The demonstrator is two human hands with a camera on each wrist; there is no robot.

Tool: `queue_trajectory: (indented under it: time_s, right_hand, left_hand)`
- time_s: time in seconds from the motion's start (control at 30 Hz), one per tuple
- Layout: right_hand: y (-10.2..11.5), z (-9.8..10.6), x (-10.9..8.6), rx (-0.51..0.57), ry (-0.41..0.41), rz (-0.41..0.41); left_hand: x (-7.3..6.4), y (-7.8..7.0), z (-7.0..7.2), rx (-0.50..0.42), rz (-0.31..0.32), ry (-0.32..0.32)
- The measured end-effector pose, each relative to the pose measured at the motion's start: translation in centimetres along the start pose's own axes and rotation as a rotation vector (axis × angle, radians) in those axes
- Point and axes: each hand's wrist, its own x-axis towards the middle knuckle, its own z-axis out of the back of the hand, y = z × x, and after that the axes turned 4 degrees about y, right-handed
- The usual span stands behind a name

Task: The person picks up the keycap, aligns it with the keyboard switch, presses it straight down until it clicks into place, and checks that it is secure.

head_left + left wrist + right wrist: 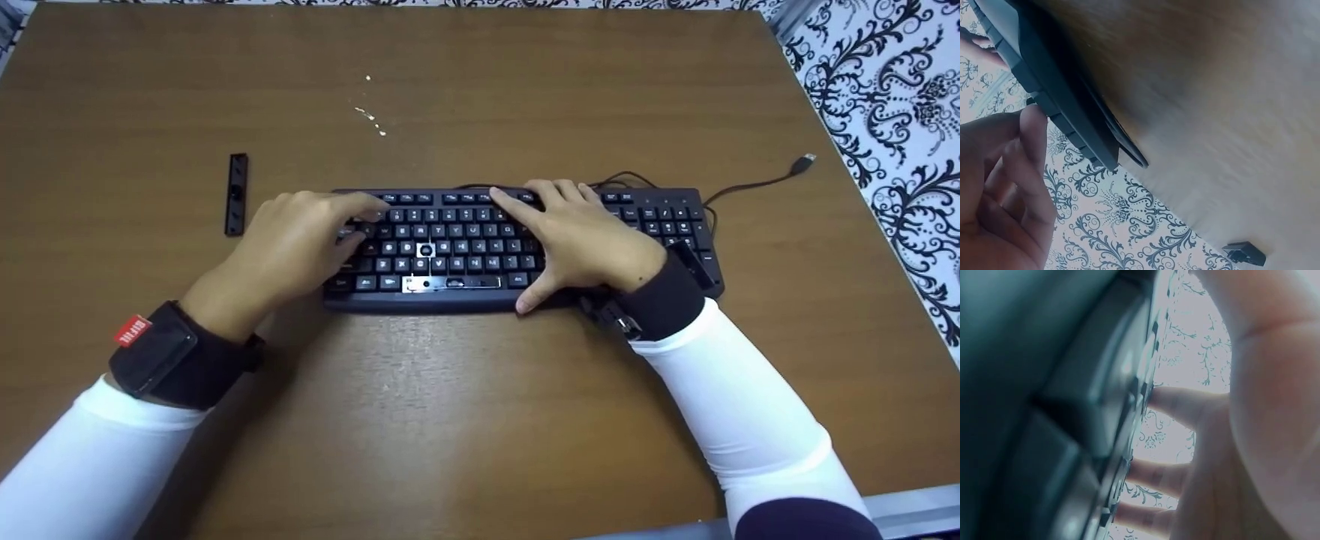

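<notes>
A black keyboard (420, 302) lies on the table, in front of both hands. Bare switch parts show at a letter-key spot (425, 250) and along the space-bar slot (472, 283). My left hand (296, 236) is at the keyboard's left end, fingers bent, index and thumb tips right at the upper-left keys. In the left wrist view its fingertips (1033, 121) meet the key row; I cannot tell whether they pinch a key. My right hand (589, 236) rests spread across the right part, thumb on the front edge, fingers reaching the top rows.
Left of the keyboard lies a long black space-bar key (236, 195), apart from it. A cable (750, 185) with a USB plug (804, 163) runs out to the right. Small pale crumbs (370, 116) are scattered behind. Patterned cloth (900, 112) lies past the table's right edge.
</notes>
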Motion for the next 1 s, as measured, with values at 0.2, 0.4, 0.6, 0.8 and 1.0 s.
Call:
queue_trajectory:
  time_s: [0.2, 0.4, 0.6, 0.8, 1.0]
  right_hand:
    - [0.02, -0.04, -0.03, -0.006, -0.007, 0.004]
    - [0.05, -0.01, 0.01, -0.008, -0.004, 0.011]
    - [-0.03, 0.01, 0.09, -0.01, 0.0, 0.005]
    - [-0.03, -0.13, 0.29, -0.009, 0.009, 0.0]
    - [-0.04, -0.03, 0.14, -0.007, 0.007, -0.008]
  left_hand:
    - [-0.09, 0.06, 0.2, 0.04, -0.012, 0.021]
    - [-0.4, -0.12, 0.36, 0.111, -0.016, -0.034]
    - [-0.19, -0.32, 0.2, 0.1, 0.086, -0.046]
    - [0.14, -0.35, -0.03, 0.031, 0.129, 0.0]
    - [0.46, -0.65, -0.2, -0.017, 0.109, -0.016]
